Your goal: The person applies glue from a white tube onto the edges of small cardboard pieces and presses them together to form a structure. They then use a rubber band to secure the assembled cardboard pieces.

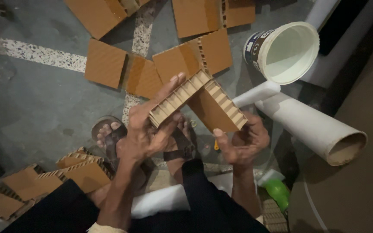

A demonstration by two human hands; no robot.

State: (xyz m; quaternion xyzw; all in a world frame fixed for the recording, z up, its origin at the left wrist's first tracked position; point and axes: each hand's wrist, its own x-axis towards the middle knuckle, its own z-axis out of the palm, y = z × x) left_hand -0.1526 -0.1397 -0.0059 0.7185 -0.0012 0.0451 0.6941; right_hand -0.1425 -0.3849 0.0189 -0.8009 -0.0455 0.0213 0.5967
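Observation:
My left hand grips a thick honeycomb cardboard piece, thumb along its top edge and fingers under it. My right hand holds a second honeycomb cardboard piece from below. The two brown pieces meet at their upper ends and form a peak, with their open cell edges facing me. Both are held in the air above my sandalled feet.
Several flat brown cardboard squares lie on the grey floor ahead. A white plastic bucket lies tipped at upper right, beside white cardboard tubes. More honeycomb offcuts are stacked at lower left. A green object sits at lower right.

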